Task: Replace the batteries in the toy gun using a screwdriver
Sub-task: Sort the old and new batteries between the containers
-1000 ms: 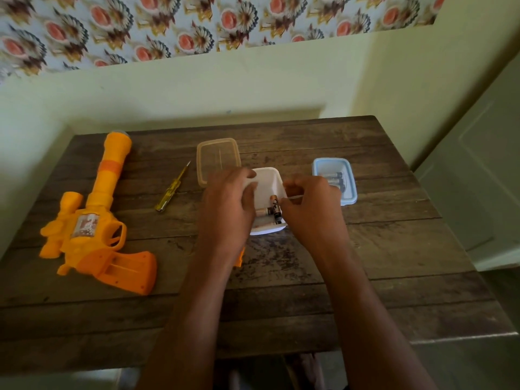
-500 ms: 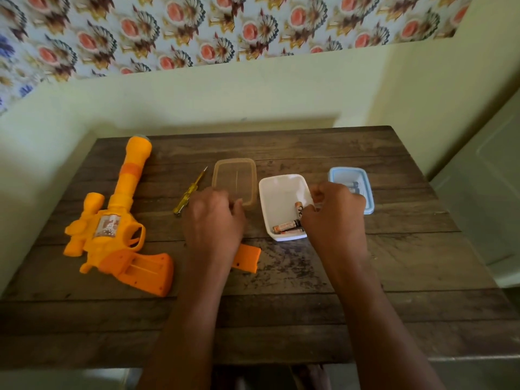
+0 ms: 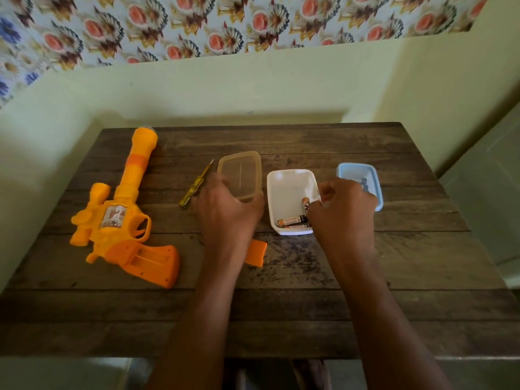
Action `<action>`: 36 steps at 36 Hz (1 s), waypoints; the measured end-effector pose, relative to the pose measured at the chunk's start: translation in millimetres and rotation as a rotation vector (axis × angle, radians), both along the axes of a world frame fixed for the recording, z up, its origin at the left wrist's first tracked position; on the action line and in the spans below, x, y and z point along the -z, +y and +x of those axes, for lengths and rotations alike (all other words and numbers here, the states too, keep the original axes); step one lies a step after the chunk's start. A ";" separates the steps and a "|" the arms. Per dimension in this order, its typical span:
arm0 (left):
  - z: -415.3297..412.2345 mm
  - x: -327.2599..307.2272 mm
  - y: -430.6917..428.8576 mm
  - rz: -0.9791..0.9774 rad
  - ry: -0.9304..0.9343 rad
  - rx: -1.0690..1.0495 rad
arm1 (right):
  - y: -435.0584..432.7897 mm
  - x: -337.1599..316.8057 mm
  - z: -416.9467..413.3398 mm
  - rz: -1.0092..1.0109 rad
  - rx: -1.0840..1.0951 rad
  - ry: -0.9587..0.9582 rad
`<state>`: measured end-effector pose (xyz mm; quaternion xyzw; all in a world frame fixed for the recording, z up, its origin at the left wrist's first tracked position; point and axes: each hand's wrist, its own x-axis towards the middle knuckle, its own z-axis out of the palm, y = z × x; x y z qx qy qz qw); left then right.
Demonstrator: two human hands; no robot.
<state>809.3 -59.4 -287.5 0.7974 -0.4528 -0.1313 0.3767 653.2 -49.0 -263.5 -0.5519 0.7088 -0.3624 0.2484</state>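
Wooden table (image 3: pixel 281 305), centre: batteries (image 3: pixel 291 220) in white tub (image 3: pixel 281 178), likely light, rigid, smooth; pinch mid-barrel. Right hand (image 3: pixel 346 215) curls over them, grip unclear. Left hand (image 3: pixel 228 215) clasps clear lid (image 3: pixel 239 170).

No text could be read with certainty. We noted dark print on the orange wrappers of the batteries (image 3: pixel 292 220) lying in the white tub (image 3: pixel 271 198); one battery bore marks resembling letters, but they were too blurred for us to make out. We also noted a small picture sticker (image 3: pixel 114 218) on the side of the toy gun (image 3: pixel 135 175); any lettering on it was too small to tell.
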 end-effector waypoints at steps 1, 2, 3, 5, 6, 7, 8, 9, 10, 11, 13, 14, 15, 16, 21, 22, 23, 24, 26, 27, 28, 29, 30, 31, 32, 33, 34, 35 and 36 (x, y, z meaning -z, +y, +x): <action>1.3 -3.5 0.6 -0.026 0.068 -0.014 | -0.5 0.5 -0.1 0.002 0.001 -0.005; 2.7 -7.2 1.7 -0.045 0.137 -0.023 | -0.8 1.0 0.5 0.009 0.000 -0.009; 3.7 -10.9 3.0 -0.058 0.198 -0.030 | -1.3 1.6 1.1 0.014 -0.003 -0.011; 4.4 -18.3 8.0 -0.081 0.267 -0.026 | -3.0 2.8 1.8 0.013 -0.009 -0.015; 4.8 -20.9 12.0 -0.097 0.262 -0.005 | -3.5 2.7 2.8 0.015 -0.010 -0.018; 3.5 -22.7 16.4 -0.105 0.242 0.029 | -4.2 2.7 2.8 0.015 -0.015 -0.017; 1.7 -24.5 22.2 -0.101 0.217 0.070 | -4.6 2.6 3.7 0.009 -0.026 -0.019; -0.7 -26.1 27.9 -0.089 0.196 0.115 | -4.9 3.2 4.5 -0.005 -0.040 -0.028; -2.5 -26.7 33.1 -0.073 0.182 0.160 | -5.0 3.3 5.7 -0.021 -0.052 -0.044; -5.4 -26.1 37.1 -0.052 0.158 0.197 | -5.6 4.1 6.0 -0.032 -0.055 -0.060; -8.5 -23.7 42.5 -0.012 0.059 0.247 | -9.6 8.7 6.0 -0.020 -0.047 -0.116; -10.6 -22.0 43.7 0.004 0.013 0.268 | -11.8 11.1 5.0 0.000 -0.041 -0.174; -11.9 -21.7 45.5 0.023 -0.023 0.284 | -13.6 14.0 5.3 0.018 -0.036 -0.243; -13.8 -21.7 47.0 0.043 -0.057 0.298 | -15.5 15.9 5.1 0.031 -0.027 -0.303; -21.9 -23.6 54.9 0.099 -0.108 0.357 | -18.0 19.2 5.1 0.066 -0.022 -0.400; -22.8 -24.1 55.2 0.103 -0.105 0.364 | -17.4 17.7 4.7 0.067 -0.030 -0.387; -23.9 -25.1 55.2 0.111 -0.100 0.364 | -16.6 16.6 3.8 0.068 -0.041 -0.367; -24.3 -25.4 54.8 0.123 -0.093 0.357 | -16.0 15.7 3.1 0.069 -0.053 -0.341; -23.4 -26.7 53.5 0.138 -0.063 0.330 | -14.1 13.7 1.8 0.076 -0.076 -0.305; -21.9 -26.5 51.8 0.126 -0.039 0.314 | -14.0 13.5 1.4 0.078 -0.079 -0.307; -19.7 -25.8 48.8 0.106 -0.009 0.297 | -14.6 13.5 1.0 0.079 -0.076 -0.319; -17.0 -24.7 46.0 0.088 0.025 0.279 | -15.8 13.6 1.2 0.087 -0.071 -0.334; -14.5 -23.5 42.7 0.076 0.052 0.261 | -17.0 14.1 1.2 0.100 -0.067 -0.351; -12.1 -21.4 39.3 0.067 0.072 0.245 | -18.1 14.4 1.7 0.116 -0.065 -0.372; -10.5 -18.2 36.0 0.055 0.090 0.234 | -18.8 14.6 2.2 0.128 -0.063 -0.397; -9.8 -15.4 32.3 0.039 0.116 0.224 | -19.0 14.9 3.0 0.133 -0.058 -0.419; -9.6 -13.4 29.1 0.021 0.153 0.210 | -18.5 15.1 4.5 0.132 -0.053 -0.432; -9.9 -13.0 25.7 0.002 0.189 0.193 | -17.4 15.2 6.6 0.117 -0.044 -0.434; -10.9 -13.2 23.2 -0.016 0.222 0.171 | -16.5 15.8 8.6 0.091 -0.033 -0.422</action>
